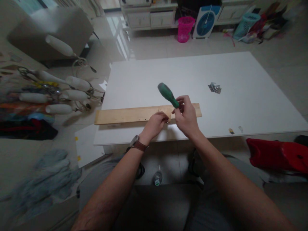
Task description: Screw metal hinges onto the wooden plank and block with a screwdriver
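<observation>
A long wooden plank (125, 115) lies across the near part of a white table (183, 73). My right hand (186, 117) is closed around the shaft of a screwdriver with a green handle (167, 94); the handle sticks up and to the left. Its tip is hidden behind my fingers. My left hand (155, 123), with a brown-strapped watch on the wrist, pinches something small at the plank's near edge, right beside the right hand. What it pinches is too small to name.
Small metal hinges (215, 88) lie on the table to the right. Two tiny bits (231, 131) sit near the front edge. A rack of white-handled tools (64, 93) stands left. A red object (276, 155) lies right. A pink basket (185, 29) and a fan (205, 21) stand behind.
</observation>
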A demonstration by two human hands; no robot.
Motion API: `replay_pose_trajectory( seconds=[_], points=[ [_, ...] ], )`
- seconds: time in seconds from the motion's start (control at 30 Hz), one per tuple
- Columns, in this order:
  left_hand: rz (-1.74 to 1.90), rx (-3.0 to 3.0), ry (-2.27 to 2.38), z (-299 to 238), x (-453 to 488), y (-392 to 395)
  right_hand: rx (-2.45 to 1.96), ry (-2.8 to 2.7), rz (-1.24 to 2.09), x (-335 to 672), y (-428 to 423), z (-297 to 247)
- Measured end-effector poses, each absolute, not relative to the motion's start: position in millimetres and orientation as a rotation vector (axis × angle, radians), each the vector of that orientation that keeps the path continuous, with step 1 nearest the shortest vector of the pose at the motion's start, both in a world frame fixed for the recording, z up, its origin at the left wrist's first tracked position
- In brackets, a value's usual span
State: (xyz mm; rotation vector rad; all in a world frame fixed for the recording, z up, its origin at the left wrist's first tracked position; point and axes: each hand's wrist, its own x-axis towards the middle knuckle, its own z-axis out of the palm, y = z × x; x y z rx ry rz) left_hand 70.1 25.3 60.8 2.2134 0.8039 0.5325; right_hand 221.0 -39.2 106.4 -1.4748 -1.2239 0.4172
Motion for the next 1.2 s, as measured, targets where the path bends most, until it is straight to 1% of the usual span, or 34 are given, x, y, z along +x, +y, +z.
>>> replay_pose_trajectory(
  seconds=[0.23, 0.47, 0.9, 1.2],
  points=[
    [0.504, 2.349, 0.878, 59.0, 71.2, 21.0, -1.494, -1.234, 0.414, 222.8, -39.5, 107.4],
    [0.489, 2.357, 0.706, 58.3, 66.4, 26.9, -1.487, -1.221, 0.427, 224.2, -41.5, 109.9],
    [0.501, 2.393, 1.027, 62.2, 75.7, 19.7, -1.493, -1.226, 0.388, 225.0, -44.3, 115.1],
    [0.457, 2.390, 0.805, 64.8, 66.6, 29.1, -1.478, -1.257, 0.396, 225.2, -46.1, 116.8]
  ],
)
